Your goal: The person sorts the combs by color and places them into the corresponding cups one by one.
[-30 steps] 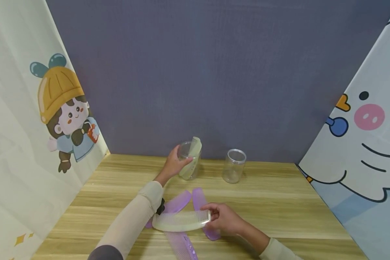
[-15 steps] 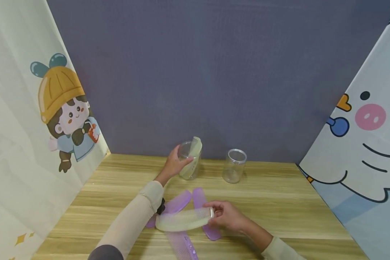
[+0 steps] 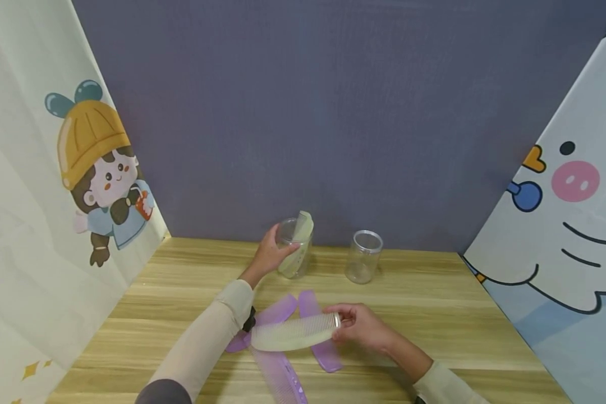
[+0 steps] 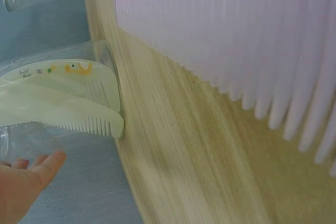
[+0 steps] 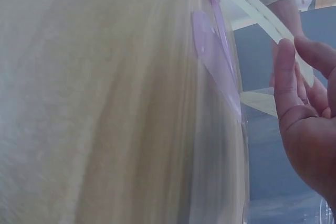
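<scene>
My right hand [image 3: 365,331] pinches one end of a pale yellow-green comb [image 3: 295,335], held above several purple combs [image 3: 278,373] on the table. In the right wrist view, thumb and fingers of the right hand [image 5: 310,114] close on that comb [image 5: 262,14]. My left hand [image 3: 270,252] is wrapped around the side of a clear jar [image 3: 305,264] at the back. Inside this jar two pale combs [image 4: 63,93] lean, as the left wrist view shows; one tip sticks out above the rim. Only fingers of the left hand [image 4: 26,187] show there.
A second clear jar [image 3: 362,261] stands to the right on the wooden table [image 3: 434,314]. A dark panel [image 3: 303,112] rises behind the table. Printed cloths [image 3: 20,196] flank it on both sides.
My right hand has moved to the right and slightly up with the pale comb, which uncovers more of the purple combs. The left hand and the jars stay in place.
</scene>
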Tool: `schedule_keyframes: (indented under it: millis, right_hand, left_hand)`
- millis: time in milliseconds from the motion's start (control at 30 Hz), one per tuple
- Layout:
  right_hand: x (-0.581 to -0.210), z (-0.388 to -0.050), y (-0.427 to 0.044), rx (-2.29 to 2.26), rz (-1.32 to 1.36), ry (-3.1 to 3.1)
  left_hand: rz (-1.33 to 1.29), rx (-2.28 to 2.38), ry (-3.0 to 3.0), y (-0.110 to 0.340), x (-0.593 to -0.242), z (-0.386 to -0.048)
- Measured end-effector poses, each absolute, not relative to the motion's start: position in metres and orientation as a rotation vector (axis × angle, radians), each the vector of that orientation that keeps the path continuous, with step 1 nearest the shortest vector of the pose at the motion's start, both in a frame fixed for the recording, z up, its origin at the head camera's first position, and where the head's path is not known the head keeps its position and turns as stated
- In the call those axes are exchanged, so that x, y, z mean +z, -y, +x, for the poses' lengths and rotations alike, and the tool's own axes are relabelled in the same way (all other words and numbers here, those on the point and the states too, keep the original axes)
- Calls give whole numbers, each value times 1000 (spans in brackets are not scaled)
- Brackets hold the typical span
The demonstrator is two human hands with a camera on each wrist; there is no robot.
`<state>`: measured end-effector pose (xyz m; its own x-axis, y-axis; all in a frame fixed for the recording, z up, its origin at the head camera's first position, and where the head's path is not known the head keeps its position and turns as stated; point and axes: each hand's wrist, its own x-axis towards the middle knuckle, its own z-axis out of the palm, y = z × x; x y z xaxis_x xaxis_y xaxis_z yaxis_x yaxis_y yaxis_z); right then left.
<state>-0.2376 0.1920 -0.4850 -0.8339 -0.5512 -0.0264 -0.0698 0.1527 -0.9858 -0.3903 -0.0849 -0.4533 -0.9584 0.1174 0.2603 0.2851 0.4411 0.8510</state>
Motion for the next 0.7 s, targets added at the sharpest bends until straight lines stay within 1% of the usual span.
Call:
schedule_keyframes:
  millis: [333,700]
  right_hand:
    - [-468,-246,-207,-1759,-550,-2055]
    - [-433,-263,-227,-1787,-438,-2123]
  left_hand:
    - [-343,-1506,2557,84,-453,-389]
    - [-355,-1509,2551,84,-449,-387]
